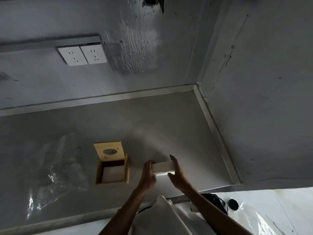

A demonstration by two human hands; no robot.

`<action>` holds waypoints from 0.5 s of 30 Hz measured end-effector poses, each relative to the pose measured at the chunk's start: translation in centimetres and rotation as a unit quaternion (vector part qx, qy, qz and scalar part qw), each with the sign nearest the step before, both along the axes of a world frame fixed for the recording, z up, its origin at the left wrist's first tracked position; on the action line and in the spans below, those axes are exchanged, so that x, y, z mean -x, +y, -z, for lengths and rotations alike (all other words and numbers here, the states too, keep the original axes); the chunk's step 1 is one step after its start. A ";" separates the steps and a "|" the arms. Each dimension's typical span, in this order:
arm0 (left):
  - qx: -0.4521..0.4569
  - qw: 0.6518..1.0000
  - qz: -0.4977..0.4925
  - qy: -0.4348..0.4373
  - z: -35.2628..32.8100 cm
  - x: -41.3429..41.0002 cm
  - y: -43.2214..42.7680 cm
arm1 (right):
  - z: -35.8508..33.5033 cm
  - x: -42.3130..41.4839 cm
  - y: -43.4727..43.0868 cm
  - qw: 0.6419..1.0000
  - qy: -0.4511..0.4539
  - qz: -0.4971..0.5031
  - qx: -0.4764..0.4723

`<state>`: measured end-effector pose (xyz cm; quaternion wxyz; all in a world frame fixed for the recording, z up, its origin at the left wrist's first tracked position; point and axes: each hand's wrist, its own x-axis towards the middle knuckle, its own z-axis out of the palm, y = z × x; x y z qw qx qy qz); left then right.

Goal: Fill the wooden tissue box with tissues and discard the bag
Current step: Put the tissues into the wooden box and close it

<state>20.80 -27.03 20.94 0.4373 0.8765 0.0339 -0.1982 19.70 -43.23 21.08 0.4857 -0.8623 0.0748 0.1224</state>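
Pale wooden tissue box [99,173] sits on the grey tabletop [169,119], left of the hands. Its wooden lid with the oval slot [109,150] is pushed to the far end, so the top is open for loading. There is something pale inside; can't tell if it's tissues or the bare bottom. A white rectangular stack of tissues [163,168] is held off the table just right of the box, squeezed end to end, probably so the loose sheets stay in one block for the drop-in. The left hand [149,173] has its fingers curled round the stack's left end. The right hand [177,175] has its fingers mostly straight and together, flat against the right end, with the thumb on the near side. A crumpled clear plastic bag [57,167] lies left of the box, well apart from the hands and not yet discarded. A black plastic bag [215,202] is near right, maybe the bin. The white double wall socket [83,55] is far left.
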 end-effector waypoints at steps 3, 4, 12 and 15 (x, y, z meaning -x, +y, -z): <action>0.016 0.999 0.002 0.028 -0.2 -0.1 -0.9 | 0.1 0.0 0.4 0.999 0.037 -0.014 -0.036; 0.023 0.999 -0.004 0.029 -0.2 -0.1 -1.2 | 0.1 -0.1 0.5 0.998 0.043 -0.004 -0.045; 0.017 1.000 -0.021 -0.012 0.0 -0.4 -1.5 | 0.6 -0.4 0.0 0.996 -0.013 0.067 -0.052; 0.025 0.998 -0.058 -0.031 0.5 -0.2 -1.5 | 0.8 -0.5 -0.2 0.993 0.005 0.110 -0.044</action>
